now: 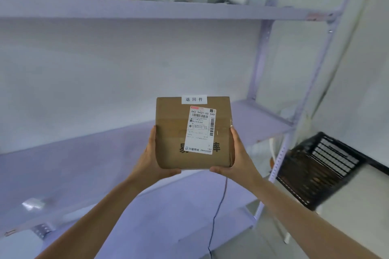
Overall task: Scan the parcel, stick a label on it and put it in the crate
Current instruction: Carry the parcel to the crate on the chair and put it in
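Head view: one brown cardboard parcel [172,132], held up in front of the pale purple metal shelving [126,9], labelled face toward camera, long axis roughly vertical. Two stickers: one white shipping label [200,130], one small white tag [194,99] at top edge. Left hand [150,160] and right hand [237,157], grip clamped on parcel's lower sides. One black slatted plastic crate [322,170] lower right, well apart.

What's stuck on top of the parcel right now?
On the parcel, held between the left hand and right hand, sit a shipping label with barcodes and a small white strip at its far edge. The label covers part of the black printing.
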